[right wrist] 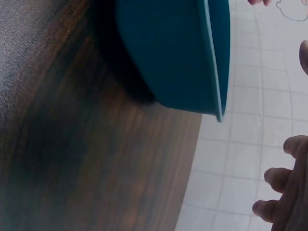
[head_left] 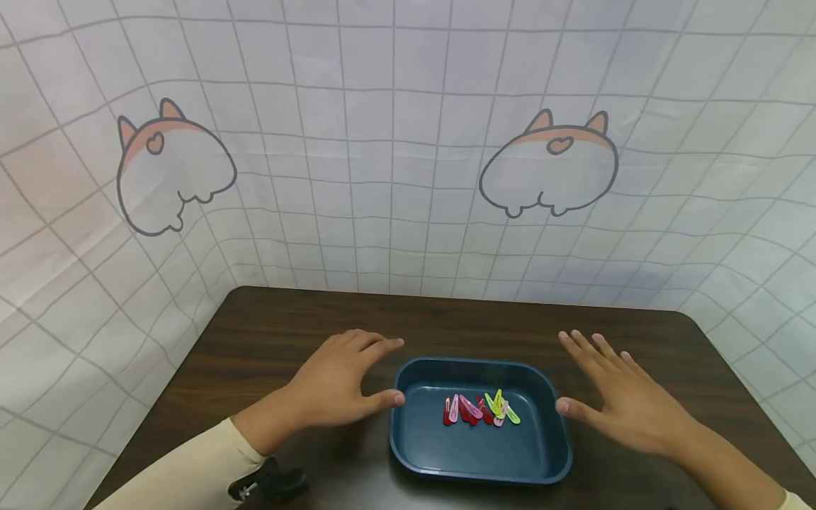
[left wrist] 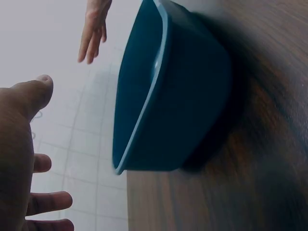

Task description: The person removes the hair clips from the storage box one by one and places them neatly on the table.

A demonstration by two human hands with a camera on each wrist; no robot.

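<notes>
A dark teal tray (head_left: 408, 439) sits on the dark wooden table (head_left: 287, 326), holding several hair clips (head_left: 479, 409) in red, pink and yellow-green. My left hand (head_left: 347, 382) hovers just left of the tray with fingers spread, its thumb close to the tray's left rim. My right hand (head_left: 615, 400) is spread open just right of the tray, thumb near the right rim. Neither hand holds anything. The left wrist view shows the tray's outer wall (left wrist: 192, 96) beside my left hand (left wrist: 24, 159); the right wrist view shows the tray's wall (right wrist: 168, 48) and my fingertips (right wrist: 284, 192).
A white gridded cloth with cartoon animal prints (head_left: 548, 170) hangs behind and around the table. A small black strap piece (head_left: 268, 485) shows at my left wrist. The table edge runs close to the backdrop at the far side.
</notes>
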